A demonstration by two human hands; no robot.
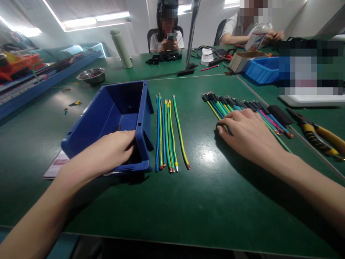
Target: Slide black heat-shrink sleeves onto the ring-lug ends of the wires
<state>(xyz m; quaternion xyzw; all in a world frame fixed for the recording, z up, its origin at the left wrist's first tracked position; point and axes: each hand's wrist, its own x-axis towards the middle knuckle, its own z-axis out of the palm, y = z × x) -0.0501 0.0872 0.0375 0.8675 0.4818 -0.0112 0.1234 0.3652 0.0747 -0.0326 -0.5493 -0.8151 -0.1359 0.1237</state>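
Note:
My left hand (pixel 117 146) reaches into the dark blue bin (pixel 91 118), and its fingertips are hidden behind the bin's right wall. My right hand (pixel 242 129) lies over a row of wires (pixel 215 108) with black sleeves at their far ends. Its fingers are bent onto the wires, and whether it grips any is hidden. Between the hands, several blue and yellow-green wires (pixel 164 133) lie side by side next to the bin. One yellow-green wire (pixel 179 129) lies a little apart to their right.
Yellow-black pliers (pixel 318 135) lie at the right. Farther back stand a metal bowl (pixel 91 76), a green bottle (pixel 122 49), a thin stand (pixel 191 39), a cardboard box (pixel 244 61) and a light blue bin (pixel 262 70). Two people sit across the table.

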